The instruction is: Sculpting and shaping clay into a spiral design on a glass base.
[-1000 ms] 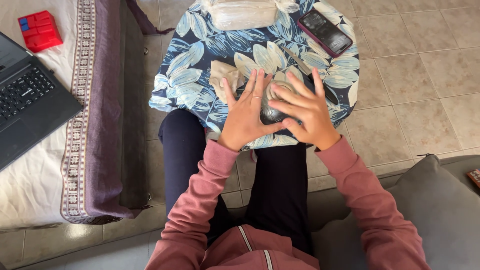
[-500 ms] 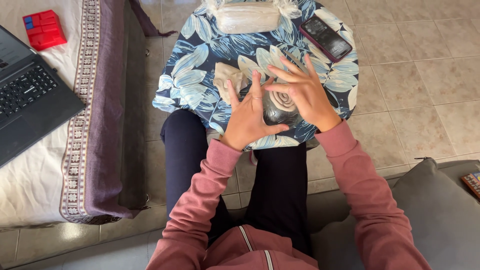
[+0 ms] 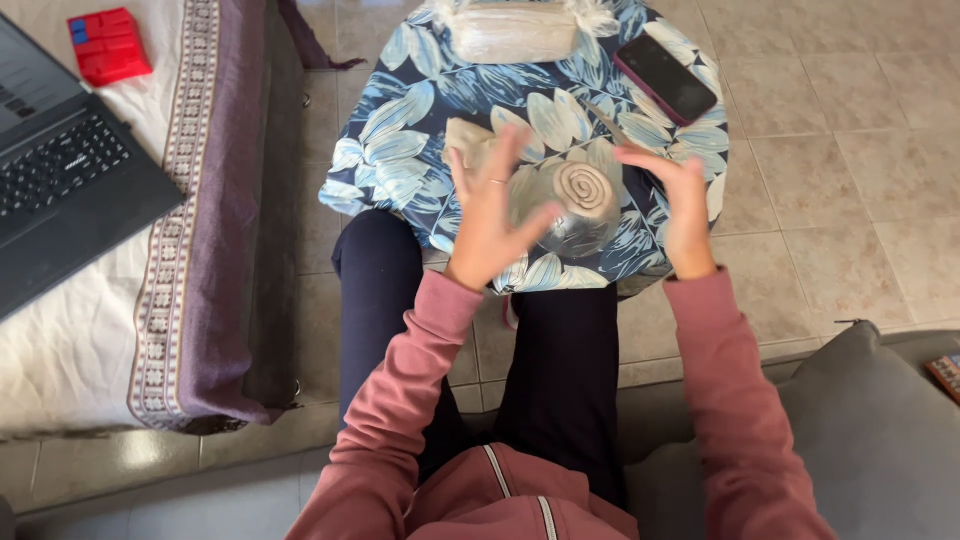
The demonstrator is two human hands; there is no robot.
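- Head view, looking down over a small round worktop (image 3: pixel 400 130) covered with a blue cloth printed with pale leaves.
- Near the worktop's front edge: an upturned shiny bowl (image 3: pixel 580 222), with a flat coil of clay (image 3: pixel 586 187) lying on its top.
- Left hand (image 3: pixel 492 215) open, fingers spread and lifted, thumb touching the bowl's left side; a ring on one finger; gripping nothing.
- Right hand (image 3: pixel 680 205) open too, fingers stretched out flat, held just beside the bowl's right side; contact with the bowl not clear; gripping nothing.
- A pale lump of clay (image 3: pixel 466 140) lying on the cloth behind the left hand's fingertips.
- At the far edge: a block wrapped in clear plastic (image 3: pixel 512 30).
- To the right of that: a dark phone (image 3: pixel 666 79) in a reddish case, lying screen up.
- Pink sleeves and dark trousers below the worktop, knees under its edge.
- Left of the worktop: a bed (image 3: pixel 90 320) with a white sheet and a purple bordered cover, carrying an open black laptop (image 3: pixel 60 190) and a red box (image 3: pixel 108 46).
- Lower right: a grey cushion (image 3: pixel 880 440); tiled floor all round.
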